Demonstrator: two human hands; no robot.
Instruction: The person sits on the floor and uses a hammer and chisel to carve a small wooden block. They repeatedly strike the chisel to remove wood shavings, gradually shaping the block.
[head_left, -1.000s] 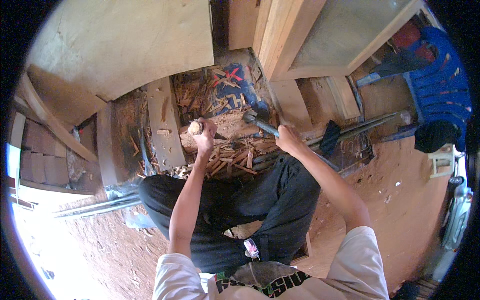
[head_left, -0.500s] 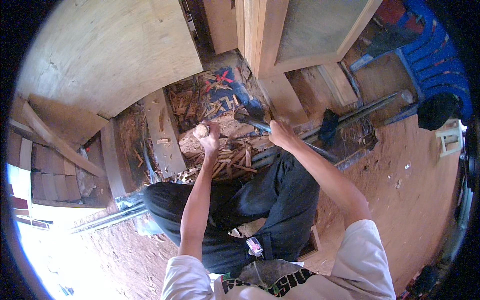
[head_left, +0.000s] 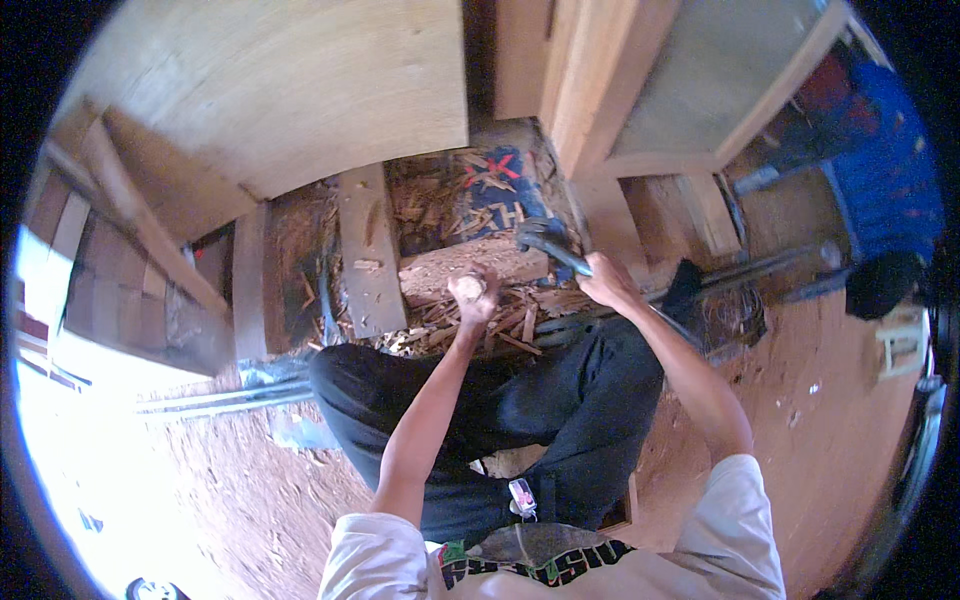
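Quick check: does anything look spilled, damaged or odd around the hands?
Wood chips lie strewn on both sides of the wooden block and over the blue printed sheet, making the area look littered. The block's face looks rough. Nothing else clearly stands out.

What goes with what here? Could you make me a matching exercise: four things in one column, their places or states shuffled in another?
Things:
1. Dark-headed, hammer-like tool with a blue handle
2. Pale, round-ended piece, seemingly wooden
3. Blue plastic chair
4. Brown wood chips

Places or states:
A. Near the picture's right edge
B. Gripped in the left hand
C. Scattered loose
D. Gripped in the right hand

Pairs: 1-D, 2-B, 3-A, 4-C
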